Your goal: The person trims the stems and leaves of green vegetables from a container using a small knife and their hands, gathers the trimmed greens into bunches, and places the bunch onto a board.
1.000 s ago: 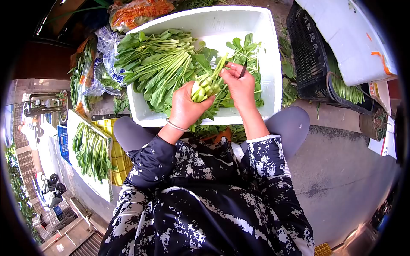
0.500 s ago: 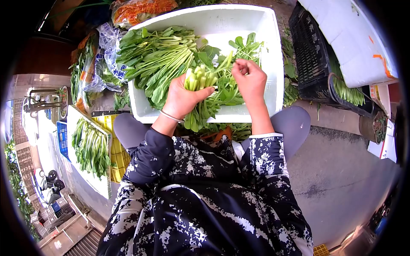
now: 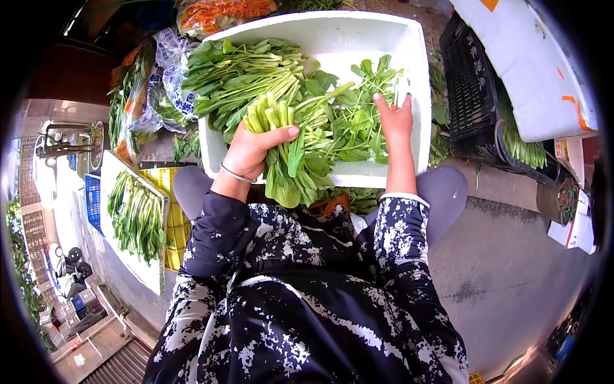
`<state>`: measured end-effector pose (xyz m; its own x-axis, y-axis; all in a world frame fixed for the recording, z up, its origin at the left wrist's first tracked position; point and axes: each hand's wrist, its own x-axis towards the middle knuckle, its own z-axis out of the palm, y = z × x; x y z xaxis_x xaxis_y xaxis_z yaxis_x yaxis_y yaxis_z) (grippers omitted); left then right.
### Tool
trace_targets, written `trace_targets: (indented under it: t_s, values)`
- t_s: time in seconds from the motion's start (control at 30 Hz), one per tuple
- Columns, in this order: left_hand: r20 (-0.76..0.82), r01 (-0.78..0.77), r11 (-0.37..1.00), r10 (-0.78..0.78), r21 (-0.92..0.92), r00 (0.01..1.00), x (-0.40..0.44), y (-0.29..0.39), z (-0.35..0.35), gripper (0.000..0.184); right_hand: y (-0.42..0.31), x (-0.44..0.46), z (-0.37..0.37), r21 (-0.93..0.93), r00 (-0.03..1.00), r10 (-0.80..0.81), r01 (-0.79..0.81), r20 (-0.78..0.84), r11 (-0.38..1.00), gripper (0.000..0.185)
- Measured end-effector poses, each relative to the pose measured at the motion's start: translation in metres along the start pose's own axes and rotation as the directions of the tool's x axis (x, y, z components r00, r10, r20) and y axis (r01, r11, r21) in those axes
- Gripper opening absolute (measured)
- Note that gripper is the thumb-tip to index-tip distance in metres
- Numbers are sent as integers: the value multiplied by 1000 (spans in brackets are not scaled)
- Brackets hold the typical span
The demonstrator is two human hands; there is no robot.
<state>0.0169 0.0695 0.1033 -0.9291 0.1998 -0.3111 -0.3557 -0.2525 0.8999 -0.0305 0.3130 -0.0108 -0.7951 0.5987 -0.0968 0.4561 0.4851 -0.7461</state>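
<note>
My left hand [image 3: 248, 151] is wrapped round a bunch of leafy greens [image 3: 291, 176], its cut pale stems pointing up past the thumb and its leaves hanging toward me. Beneath it is a white foam box [image 3: 420, 70]. Inside, a thick pile of long-stemmed greens [image 3: 240, 80] fills the left side, stems facing right. Looser greens [image 3: 348, 131] lie tangled in the middle and right. Over the box's right part, my right hand [image 3: 396, 121] has its fingers apart and nothing visible in them, close to the loose leaves.
On the left, bundled greens [image 3: 137, 214] lie on a white board beside a yellow crate [image 3: 176, 221]. Plastic bags [image 3: 173, 67] of greens sit at the back left. To the right stand a black crate [image 3: 473, 89] and a tilted white foam box [image 3: 531, 70].
My left hand has shifted left with the bunch. My right hand, earlier pinched near the stems, has moved right and spread its fingers.
</note>
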Motion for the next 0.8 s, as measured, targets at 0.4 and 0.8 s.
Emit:
trace_targets:
  t_s: [0.4,0.8]
  values:
    - [-4,18,996,-18,88,1000,1,-11,4,31,-30,-41,-26,585,417,-528,-786,740,199,45]
    - [-28,38,996,-36,75,999,1,-14,3,30,-21,-31,-15,569,879,9,-315,476,760,44]
